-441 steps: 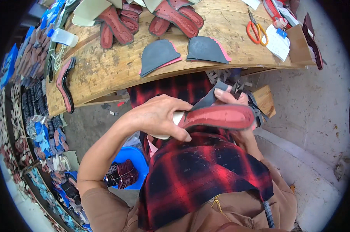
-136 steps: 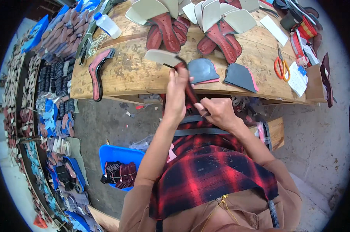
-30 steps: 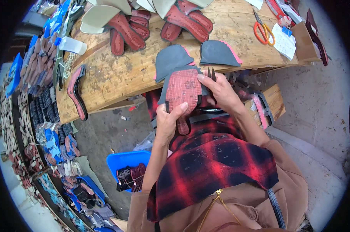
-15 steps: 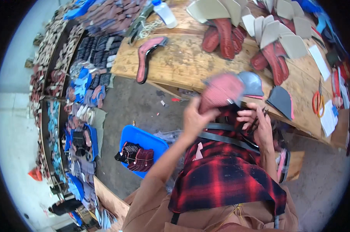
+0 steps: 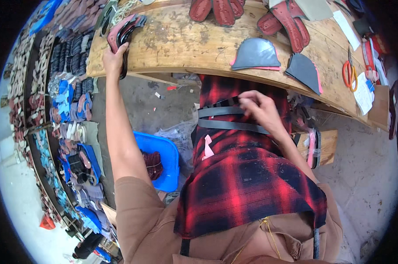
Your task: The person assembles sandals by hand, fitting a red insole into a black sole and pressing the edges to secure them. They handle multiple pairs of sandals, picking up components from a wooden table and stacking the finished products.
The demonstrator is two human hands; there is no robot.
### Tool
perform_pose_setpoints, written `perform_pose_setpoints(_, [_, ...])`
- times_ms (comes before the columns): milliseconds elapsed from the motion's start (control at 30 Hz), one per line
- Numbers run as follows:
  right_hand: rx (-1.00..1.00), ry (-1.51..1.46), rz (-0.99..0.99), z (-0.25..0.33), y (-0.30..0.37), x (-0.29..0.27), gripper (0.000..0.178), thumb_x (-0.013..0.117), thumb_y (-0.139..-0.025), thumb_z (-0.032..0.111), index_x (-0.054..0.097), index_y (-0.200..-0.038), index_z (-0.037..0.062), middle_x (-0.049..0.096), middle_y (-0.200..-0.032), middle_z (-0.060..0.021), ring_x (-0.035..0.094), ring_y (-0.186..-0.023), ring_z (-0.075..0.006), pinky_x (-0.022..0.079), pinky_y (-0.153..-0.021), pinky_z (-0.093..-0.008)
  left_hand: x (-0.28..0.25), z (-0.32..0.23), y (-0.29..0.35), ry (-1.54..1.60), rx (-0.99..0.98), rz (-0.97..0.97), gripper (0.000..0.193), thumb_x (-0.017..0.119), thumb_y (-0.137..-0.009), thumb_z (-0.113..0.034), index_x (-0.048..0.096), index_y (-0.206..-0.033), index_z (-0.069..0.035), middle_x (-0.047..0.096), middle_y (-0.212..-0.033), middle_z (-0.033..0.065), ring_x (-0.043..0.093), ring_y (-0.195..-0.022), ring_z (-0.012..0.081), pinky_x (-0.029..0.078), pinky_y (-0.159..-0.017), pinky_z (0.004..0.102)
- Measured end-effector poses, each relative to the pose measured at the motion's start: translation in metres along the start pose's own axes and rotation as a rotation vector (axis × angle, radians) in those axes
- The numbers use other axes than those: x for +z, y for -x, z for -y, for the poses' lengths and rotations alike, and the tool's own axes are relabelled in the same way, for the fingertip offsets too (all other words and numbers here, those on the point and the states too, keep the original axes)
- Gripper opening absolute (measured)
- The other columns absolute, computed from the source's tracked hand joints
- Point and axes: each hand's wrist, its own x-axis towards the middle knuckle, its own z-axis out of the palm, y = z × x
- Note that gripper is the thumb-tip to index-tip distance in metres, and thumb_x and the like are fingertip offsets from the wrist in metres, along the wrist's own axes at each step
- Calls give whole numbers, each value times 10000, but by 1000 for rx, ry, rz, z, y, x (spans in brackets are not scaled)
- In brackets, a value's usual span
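At the left end of the wooden table, my left hand (image 5: 114,60) is closed around curved, pink-and-black shoe uppers (image 5: 117,36) lying one on another near the edge. Above my lap, my right hand (image 5: 261,108) has its fingers bent inward; what lies between them, if anything, is hidden. By its fingertips a black strip (image 5: 223,103) rests on the red-and-black plaid apron (image 5: 234,176), and grey straps (image 5: 223,124) run across the cloth. Two grey toe-shaped pieces with pink edging, one (image 5: 255,53) and another (image 5: 305,72), lie along the table's near edge.
Dark red shoe pieces (image 5: 291,26) lie at the table's far side. Orange-handled scissors (image 5: 350,75) and white papers (image 5: 364,94) are at its right. Beside my left arm stands a blue bin (image 5: 172,165) with a bundle of dark red pieces (image 5: 153,165). Loaded shelves (image 5: 32,105) line the left.
My left hand has carried a pink shoe upper leftward from above my lap to the one at the table's left end. My right hand has moved slightly left and down over the lap.
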Motion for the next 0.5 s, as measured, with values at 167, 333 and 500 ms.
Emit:
perform_pose_setpoints(167, [-627, 828, 198, -15, -31, 51, 269, 672, -814, 194, 620, -1037, 52, 605, -964, -114, 612, -955, -303, 521, -742, -439, 28, -57, 85, -125, 468, -362, 547, 666, -900, -364, 547, -1262, 29, 616, -1209, 251, 609, -1083, 391, 464, -946, 447])
perform_pose_setpoints(333, [-572, 801, 189, -25, -41, 53, 259, 690, -783, 180, 589, -982, 49, 583, -963, -117, 589, -920, -314, 497, -738, -443, 29, -104, 251, 827, -216, 516, 266, 616, -951, -203, 645, -1107, 10, 697, -892, 81, 649, -812, 131, 526, -725, 292])
perform_pose_setpoints(500, [-132, 303, 134, -4, -27, 39, 189, 639, -878, 176, 579, -956, 15, 658, -756, -153, 644, -677, -332, 483, -636, -393, 65, -140, 326, 1075, -482, 1041, 400, 538, -993, -330, 620, -1126, 38, 689, -1006, 136, 663, -898, 191, 525, -774, 288])
